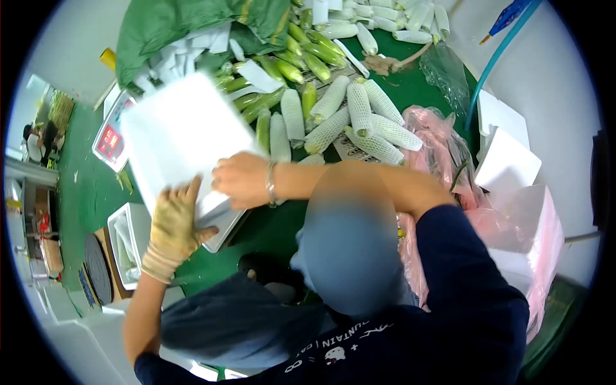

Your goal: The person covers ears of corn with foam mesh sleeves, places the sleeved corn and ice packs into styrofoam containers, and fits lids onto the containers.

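A white foam box stands tilted at the upper left, its far end blurred. My left hand, in a yellowish glove, lies against the box's near end with fingers and thumb spread. Beside it, my right hand, bare and with a bracelet at the wrist, has its fingers curled at the box's near right edge. The fingertips are partly hidden. Right of the box lie corn cobs in white foam nets, and green-husked cobs are heaped behind them.
A green sack stands at the back, with a scale left of the box. Another foam box sits at lower left. Pink plastic, white foam lids and a blue hose are on the right. Distant people appear far left.
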A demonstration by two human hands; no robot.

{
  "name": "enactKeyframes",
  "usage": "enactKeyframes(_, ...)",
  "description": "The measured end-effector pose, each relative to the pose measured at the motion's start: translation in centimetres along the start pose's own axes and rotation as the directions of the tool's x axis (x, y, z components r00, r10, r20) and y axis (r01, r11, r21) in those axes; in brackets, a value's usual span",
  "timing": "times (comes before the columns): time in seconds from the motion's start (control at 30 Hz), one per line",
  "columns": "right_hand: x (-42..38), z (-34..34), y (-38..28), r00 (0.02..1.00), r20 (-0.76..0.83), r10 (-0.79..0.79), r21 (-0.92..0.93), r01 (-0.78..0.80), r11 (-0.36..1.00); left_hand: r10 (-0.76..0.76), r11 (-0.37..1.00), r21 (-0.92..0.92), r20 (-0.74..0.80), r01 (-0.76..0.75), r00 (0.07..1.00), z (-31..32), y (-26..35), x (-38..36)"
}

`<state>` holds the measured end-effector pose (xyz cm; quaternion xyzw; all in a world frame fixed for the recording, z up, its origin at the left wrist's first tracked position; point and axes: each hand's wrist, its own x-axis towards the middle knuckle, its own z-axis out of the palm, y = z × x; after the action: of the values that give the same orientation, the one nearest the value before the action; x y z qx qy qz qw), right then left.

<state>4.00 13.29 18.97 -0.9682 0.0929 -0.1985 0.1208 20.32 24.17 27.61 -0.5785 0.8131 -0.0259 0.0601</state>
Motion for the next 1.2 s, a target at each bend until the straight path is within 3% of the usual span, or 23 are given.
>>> enactKeyframes(0.03,0.1,1.8,0.3,0.996,0.076,0.056,0.033,-0.058,0.998,-0.138,0.987,-0.059,0.139,0.147,0.981,3.6,-1.5,-1.2)
enactKeyframes(0.13,-4.6,3.1,2.2,0.964,-0.198,0.178,0.488,-0.061,0.871,-0.231,0.956,-0.167,0.074,0.241,0.970,12.1,-5.1,-6.3)
enactKeyframes(0.17,-6.8,3.6,3.8,0.902,-0.346,0.259,0.415,-0.100,0.904,-0.294,0.920,-0.267,0.014,0.287,0.956,13.2,-5.2,-7.0)
enactKeyframes(0.23,-13.8,1.0,5.9,0.685,-0.301,0.663,0.552,-0.442,0.707,-0.326,0.887,-0.324,0.065,0.329,0.943,13.0,-5.1,-7.1)
enactKeyframes(0.27,-18.0,2.0,8.0,0.556,-0.371,0.743,0.401,-0.626,0.669,-0.360,0.868,-0.333,0.090,0.368,0.929,13.0,-5.0,-7.3)
enactKeyframes(0.33,-25.1,1.7,12.7,0.315,-0.391,0.865,0.350,-0.818,0.456,-0.334,0.867,-0.345,0.134,0.360,0.933,12.2,-4.8,-7.1)
enactKeyframes(0.4,-28.8,-0.1,17.1,0.238,-0.328,0.914,0.315,-0.885,0.343,-0.276,0.878,-0.355,0.174,0.322,0.945,11.0,-4.4,-6.8)
enactKeyframes(0.43,-29.4,-0.5,19.5,0.191,-0.273,0.943,0.285,-0.920,0.269,-0.274,0.881,-0.304,0.295,0.362,0.915,10.3,-4.2,-6.6)
enactKeyframes(0.5,-27.6,0.0,23.5,0.159,-0.205,0.966,0.174,-0.965,0.196,-0.332,0.927,-0.054,0.347,0.372,0.877,7.0,-1.8,-5.3)
enactKeyframes(0.57,-25.8,2.7,27.0,0.123,-0.112,0.986,0.068,-0.989,0.132,-0.306,0.945,-0.119,0.014,0.306,0.952,5.6,2.0,-1.2)
enactKeyframes(0.6,-25.1,4.8,28.5,0.026,-0.029,0.999,-0.004,-1.000,0.026,-0.452,0.838,-0.362,-0.045,0.407,0.891,5.3,5.1,1.8)
enactKeyframes(0.63,-24.9,6.4,29.8,-0.066,0.040,0.997,-0.100,-0.993,-0.062,-0.508,0.692,-0.565,0.062,0.450,0.859,5.5,8.3,4.6)
enactKeyframes(0.67,-24.1,5.2,29.5,-0.044,0.017,0.999,0.049,-0.998,-0.045,-0.379,0.681,-0.632,0.127,0.369,0.917,7.6,10.1,6.7)
enactKeyframes(0.7,-25.7,2.4,30.3,-0.064,0.459,0.886,0.439,-0.851,-0.289,-0.227,0.747,-0.614,0.125,0.254,0.966,12.2,13.2,12.0)
enactKeyframes(0.77,-26.7,1.5,26.3,-0.042,0.174,0.984,0.679,-0.718,-0.151,-0.270,0.843,-0.443,0.143,0.306,0.952,22.7,14.0,16.2)
enactKeyframes(0.8,-27.6,0.7,23.7,0.041,0.024,0.999,0.596,-0.803,0.019,-0.292,0.883,-0.301,0.249,0.361,0.923,25.8,14.6,17.6)
enactKeyframes(0.83,-28.5,-0.2,20.9,0.141,-0.119,0.983,0.477,-0.860,0.181,-0.281,0.881,-0.318,0.248,0.352,0.927,27.3,15.0,18.3)
enactKeyframes(0.9,-30.1,-2.4,14.8,0.160,0.048,0.986,0.489,-0.865,0.117,-0.405,0.883,-0.118,0.295,0.453,0.866,29.2,15.2,18.4)
enactKeyframes(0.97,-33.6,-0.4,9.4,0.258,-0.003,0.966,0.191,-0.948,0.253,-0.376,0.893,-0.173,0.222,0.416,0.899,29.8,14.8,17.4)
enactKeyframes(1.03,-36.2,2.8,6.2,0.236,0.117,0.965,0.358,-0.916,0.180,-0.337,0.732,-0.506,0.312,0.456,0.888,29.5,14.4,16.3)
enactKeyframes(1.1,-37.4,5.3,4.7,0.180,0.154,0.972,0.274,-0.953,0.133,-0.248,0.345,-0.739,0.523,0.579,0.815,27.2,15.5,15.8)
enactKeyframes(1.17,-36.6,7.1,4.6,0.120,0.152,0.981,0.297,-0.952,0.071,-0.209,0.076,-0.884,0.439,0.462,0.874,27.7,17.1,15.7)
enactKeyframes(1.2,-36.0,8.3,5.1,0.163,0.040,0.986,0.306,-0.941,0.143,-0.203,0.071,-0.881,0.446,0.467,0.872,27.6,17.7,16.3)
